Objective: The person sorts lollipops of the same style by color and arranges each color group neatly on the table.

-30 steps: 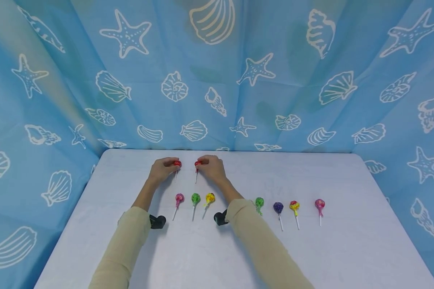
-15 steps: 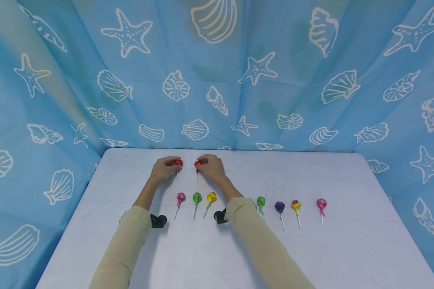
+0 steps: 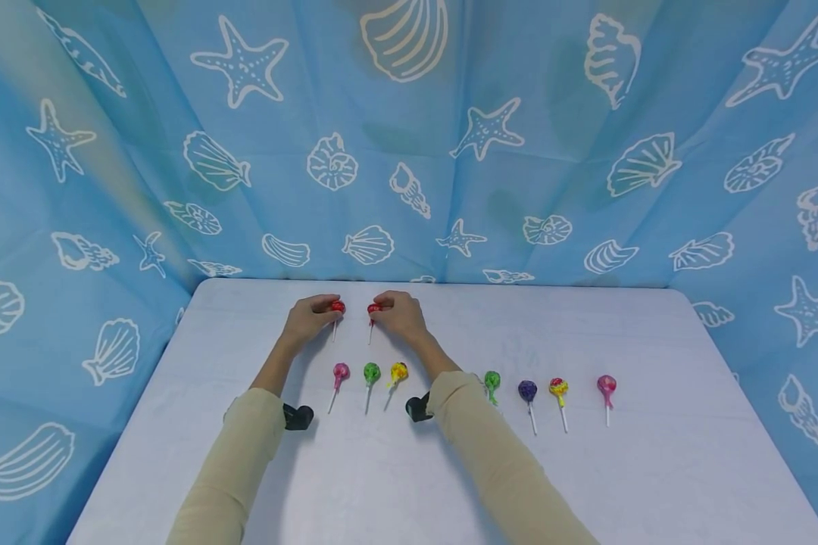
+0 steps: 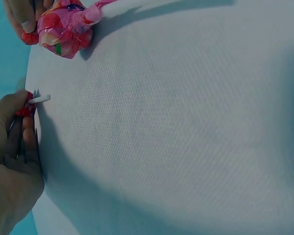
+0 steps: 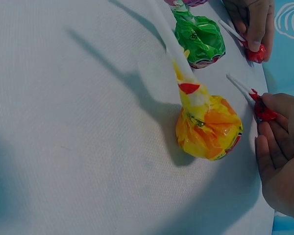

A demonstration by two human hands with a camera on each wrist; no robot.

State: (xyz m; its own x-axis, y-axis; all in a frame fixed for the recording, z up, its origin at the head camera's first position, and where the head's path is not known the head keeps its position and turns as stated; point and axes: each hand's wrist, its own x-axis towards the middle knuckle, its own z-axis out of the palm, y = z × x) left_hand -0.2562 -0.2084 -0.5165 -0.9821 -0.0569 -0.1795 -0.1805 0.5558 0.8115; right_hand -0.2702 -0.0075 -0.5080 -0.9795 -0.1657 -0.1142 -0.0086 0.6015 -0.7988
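Observation:
Near the table's back edge, my left hand (image 3: 307, 319) pinches a red lollipop (image 3: 338, 307) by its wrapped head, the white stick pointing toward me. A short way to the right, my right hand (image 3: 400, 315) pinches a second red lollipop (image 3: 373, 309) the same way; the right wrist view shows its red wrapper (image 5: 264, 111) between thumb and fingers. The two red heads are apart. In front of the hands lie a pink lollipop (image 3: 341, 371), a green lollipop (image 3: 371, 372) and a yellow lollipop (image 3: 398, 372) in a row.
Right of my right forearm lie another green lollipop (image 3: 492, 380), partly behind the sleeve, a purple lollipop (image 3: 528, 390), a yellow-red lollipop (image 3: 558, 387) and a pink-red lollipop (image 3: 607, 384). A blue shell-patterned curtain (image 3: 409, 151) hangs behind the white table (image 3: 354, 484).
Both hands keep hold of the red lollipops with almost no movement. The whole head view has shifted very slightly; the other lollipops lie as before.

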